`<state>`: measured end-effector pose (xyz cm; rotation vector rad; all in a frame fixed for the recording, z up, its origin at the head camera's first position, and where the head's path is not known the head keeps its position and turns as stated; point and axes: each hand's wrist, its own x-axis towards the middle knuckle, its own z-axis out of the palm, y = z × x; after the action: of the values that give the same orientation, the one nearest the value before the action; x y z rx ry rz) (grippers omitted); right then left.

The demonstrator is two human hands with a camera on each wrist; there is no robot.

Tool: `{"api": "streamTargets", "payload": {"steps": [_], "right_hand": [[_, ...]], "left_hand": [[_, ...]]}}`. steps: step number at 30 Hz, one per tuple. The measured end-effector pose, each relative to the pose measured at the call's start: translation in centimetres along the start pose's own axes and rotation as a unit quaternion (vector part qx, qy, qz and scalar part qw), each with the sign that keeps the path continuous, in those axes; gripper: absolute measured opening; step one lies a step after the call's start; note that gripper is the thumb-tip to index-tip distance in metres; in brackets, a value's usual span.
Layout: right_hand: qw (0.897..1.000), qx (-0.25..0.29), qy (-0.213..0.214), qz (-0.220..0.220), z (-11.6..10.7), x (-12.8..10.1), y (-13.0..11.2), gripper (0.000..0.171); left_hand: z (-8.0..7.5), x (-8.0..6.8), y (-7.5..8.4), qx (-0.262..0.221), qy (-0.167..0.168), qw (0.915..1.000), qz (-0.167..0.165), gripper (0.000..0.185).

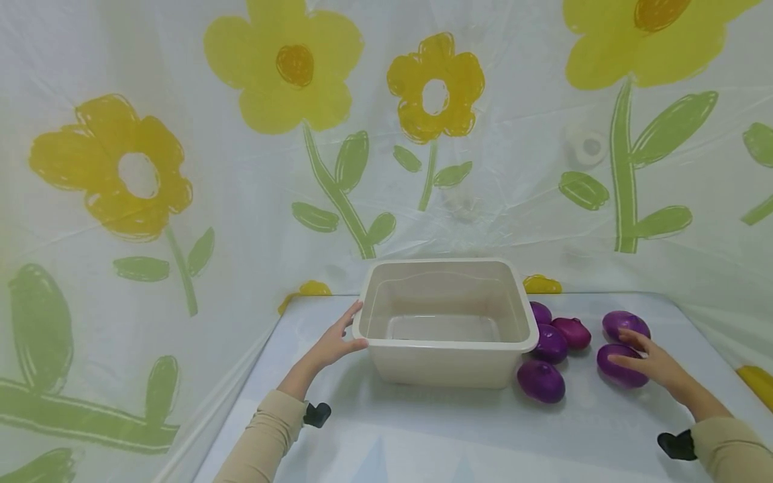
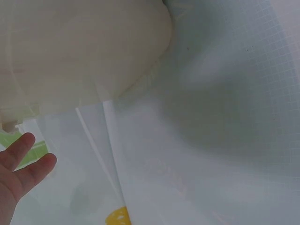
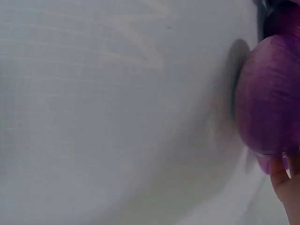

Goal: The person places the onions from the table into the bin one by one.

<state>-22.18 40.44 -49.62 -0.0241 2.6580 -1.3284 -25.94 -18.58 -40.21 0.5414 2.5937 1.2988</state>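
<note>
A cream plastic tub [image 1: 447, 349] stands in the middle of the white table [image 1: 423, 429]. My left hand [image 1: 344, 337] lies against the tub's left rim with straight fingers; in the left wrist view those fingers [image 2: 23, 161] show under the tub [image 2: 84, 51]. Right of the tub lie several purple onions. My right hand [image 1: 635, 352] rests on the nearest right one [image 1: 622, 372], fingers spread over its top. In the right wrist view a fingertip [image 3: 282, 176] touches that onion [image 3: 269, 98]. Nothing is in the tub.
Other purple onions lie at the tub's right side [image 1: 540, 381] [image 1: 551, 343] [image 1: 572, 332] and one further back right [image 1: 625, 323]. A flowered plastic sheet [image 1: 290, 168] hangs close behind and on both sides. The table's left edge [image 1: 241, 396] runs near my left arm.
</note>
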Motion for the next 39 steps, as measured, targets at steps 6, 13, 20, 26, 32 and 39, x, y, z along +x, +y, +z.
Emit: {"api": "streamTargets", "payload": {"steps": [6,13,20,26,32,39], "right_hand": [[0.999,-0.005,-0.011,0.031,0.4,0.1,1.0,0.085],[0.997,-0.044,-0.025,0.055,1.0,0.3,1.4,0.087],[0.997,-0.062,-0.03,0.041,1.1,0.7,1.4,0.09],[0.997,-0.051,-0.029,0.044,1.1,0.8,1.1,0.089],[0.997,-0.062,-0.026,0.042,0.7,0.8,0.1,0.088],[0.997,-0.068,-0.027,0.03,-0.2,1.0,-1.2,0.086]], "left_hand": [[0.2,1.0,-1.9,-0.004,0.006,1.0,0.004,0.09],[0.5,1.8,-3.8,-0.002,0.013,0.9999,0.011,0.091],[0.3,1.6,-3.3,-0.002,0.004,1.0,-0.004,0.089],[-0.1,0.3,-0.5,-0.005,-0.006,0.9999,-0.007,0.086],[0.0,-0.1,0.2,-0.003,-0.005,0.9999,-0.011,0.087],[0.3,1.2,-2.3,-0.006,0.002,0.9999,-0.011,0.089]]}}
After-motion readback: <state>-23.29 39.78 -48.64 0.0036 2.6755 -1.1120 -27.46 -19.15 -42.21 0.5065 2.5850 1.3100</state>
